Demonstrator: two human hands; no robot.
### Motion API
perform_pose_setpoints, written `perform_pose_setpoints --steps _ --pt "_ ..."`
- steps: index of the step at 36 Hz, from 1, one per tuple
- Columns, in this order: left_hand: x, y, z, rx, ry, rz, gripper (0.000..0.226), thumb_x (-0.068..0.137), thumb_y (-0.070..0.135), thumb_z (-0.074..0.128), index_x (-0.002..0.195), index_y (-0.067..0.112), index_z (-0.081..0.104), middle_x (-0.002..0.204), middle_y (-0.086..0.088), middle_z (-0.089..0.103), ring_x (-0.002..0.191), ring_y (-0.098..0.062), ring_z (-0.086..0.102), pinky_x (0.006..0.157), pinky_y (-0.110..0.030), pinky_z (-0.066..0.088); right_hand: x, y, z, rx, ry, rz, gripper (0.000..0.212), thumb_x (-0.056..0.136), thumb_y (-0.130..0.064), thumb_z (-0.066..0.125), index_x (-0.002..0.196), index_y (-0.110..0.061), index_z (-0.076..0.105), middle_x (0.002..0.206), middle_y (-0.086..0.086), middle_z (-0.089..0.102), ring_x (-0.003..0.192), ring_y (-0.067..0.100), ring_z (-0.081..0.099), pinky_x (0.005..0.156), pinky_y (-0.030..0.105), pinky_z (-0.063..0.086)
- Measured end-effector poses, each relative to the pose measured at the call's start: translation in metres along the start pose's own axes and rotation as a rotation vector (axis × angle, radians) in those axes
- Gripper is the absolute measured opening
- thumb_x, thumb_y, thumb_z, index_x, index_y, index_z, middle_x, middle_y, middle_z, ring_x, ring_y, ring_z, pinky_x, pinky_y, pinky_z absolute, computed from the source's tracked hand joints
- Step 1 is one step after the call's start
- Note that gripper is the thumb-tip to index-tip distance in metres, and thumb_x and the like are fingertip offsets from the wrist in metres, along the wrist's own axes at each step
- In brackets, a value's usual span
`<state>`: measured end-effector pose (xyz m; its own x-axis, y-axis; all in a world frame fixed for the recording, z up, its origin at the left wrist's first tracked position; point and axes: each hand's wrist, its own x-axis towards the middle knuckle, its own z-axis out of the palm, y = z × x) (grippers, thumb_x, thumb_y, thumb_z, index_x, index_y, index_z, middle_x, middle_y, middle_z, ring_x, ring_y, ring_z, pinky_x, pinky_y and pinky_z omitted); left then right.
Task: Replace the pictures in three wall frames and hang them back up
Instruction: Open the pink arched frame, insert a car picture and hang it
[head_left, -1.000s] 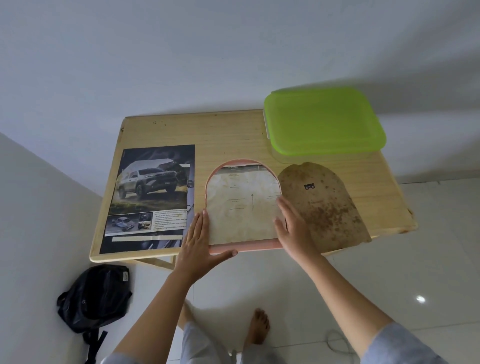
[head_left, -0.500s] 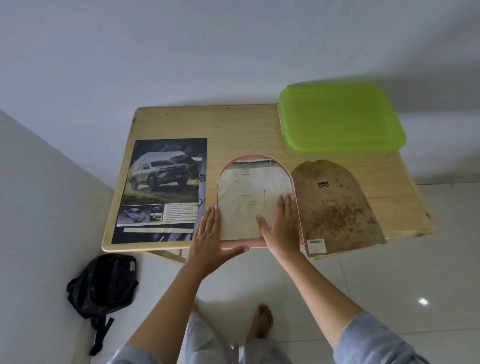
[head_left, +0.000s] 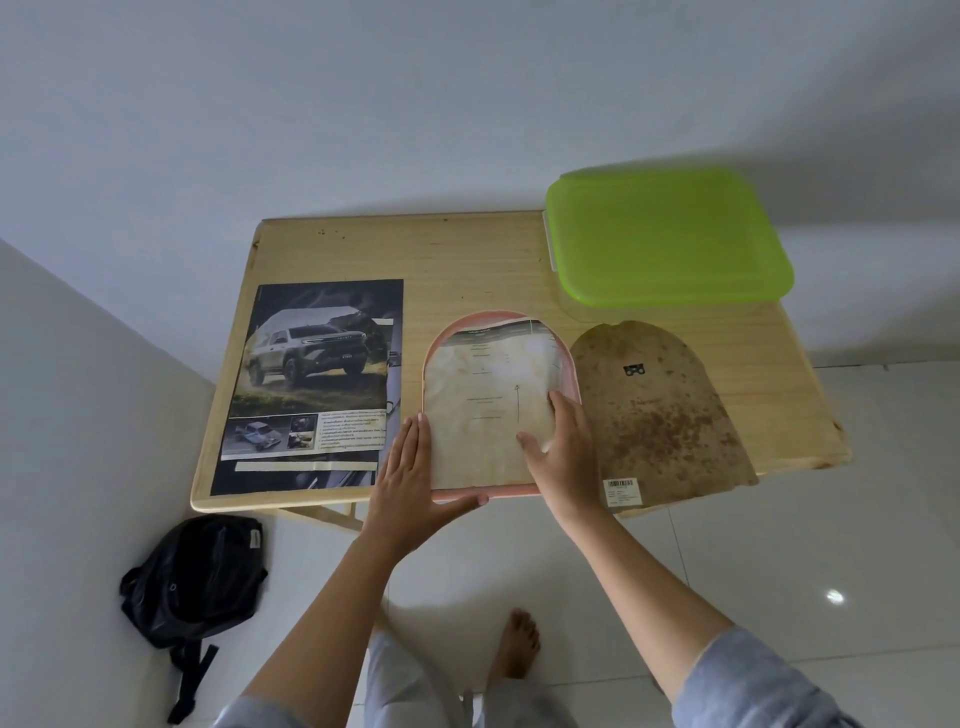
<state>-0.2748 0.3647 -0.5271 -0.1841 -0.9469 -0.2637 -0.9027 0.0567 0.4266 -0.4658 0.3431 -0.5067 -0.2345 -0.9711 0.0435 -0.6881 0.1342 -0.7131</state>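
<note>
The pink arched frame (head_left: 573, 375) lies flat at the near edge of the wooden table (head_left: 441, 260), between a car poster (head_left: 317, 384) on its left and a stained brown backing board (head_left: 660, 426) on its right. A yellowed printed sheet (head_left: 483, 415) sits inside the frame. The left hand (head_left: 415, 486) lies flat at the frame's near left corner, fingers straight along the left side and thumb spread along the near rim. The right hand (head_left: 563, 457) presses flat on the sheet's near right part, fingers straight and together. A green-lidded container (head_left: 665, 239) stands at the far right. A black backpack (head_left: 197, 577) lies on the floor, left.
</note>
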Motion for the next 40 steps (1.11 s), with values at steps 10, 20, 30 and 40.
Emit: perform_pose_setpoints --steps 10,20,30,40 --pt "0.000 -0.001 0.000 0.003 0.004 0.007 0.127 0.052 0.097 0.015 0.140 0.015 -0.027 0.147 0.010 -0.028 0.137 -0.007 -0.024 0.112 -0.030 -0.008 0.009 0.000 0.000 0.100 -0.032 0.031 0.037 0.081 -0.016 0.064 0.115 -0.003 0.058 0.108 0.009 0.063 0.101 0.022 0.058 0.090 0.042 0.049" --pt "0.000 -0.001 0.000 -0.002 0.004 0.013 0.128 0.052 0.097 0.016 0.143 0.016 -0.023 0.148 0.010 -0.027 0.138 -0.007 -0.023 0.113 -0.031 -0.007 0.006 -0.003 -0.007 0.160 -0.036 0.073 0.053 0.085 -0.030 0.061 0.133 -0.013 0.047 0.129 0.003 0.055 0.118 0.016 0.051 0.100 0.037 0.044" --pt "0.000 -0.001 -0.001 -0.008 -0.002 0.008 0.131 0.053 0.096 0.023 0.146 0.014 -0.017 0.154 0.003 -0.019 0.137 -0.009 -0.023 0.111 -0.033 -0.006 0.020 0.022 -0.054 0.087 -0.090 0.145 0.053 0.075 -0.015 0.072 0.126 -0.014 0.056 0.118 0.008 0.053 0.110 0.020 0.051 0.091 0.023 0.038" --pt "0.001 -0.001 -0.001 -0.001 -0.005 0.016 0.135 0.049 0.098 0.018 0.145 0.012 -0.019 0.156 -0.002 -0.017 0.137 -0.009 -0.023 0.113 -0.032 -0.006 0.025 0.101 -0.131 -0.042 0.071 0.317 0.053 0.078 -0.004 0.065 0.129 -0.010 0.052 0.128 0.015 0.048 0.118 0.027 0.048 0.098 0.031 0.037"
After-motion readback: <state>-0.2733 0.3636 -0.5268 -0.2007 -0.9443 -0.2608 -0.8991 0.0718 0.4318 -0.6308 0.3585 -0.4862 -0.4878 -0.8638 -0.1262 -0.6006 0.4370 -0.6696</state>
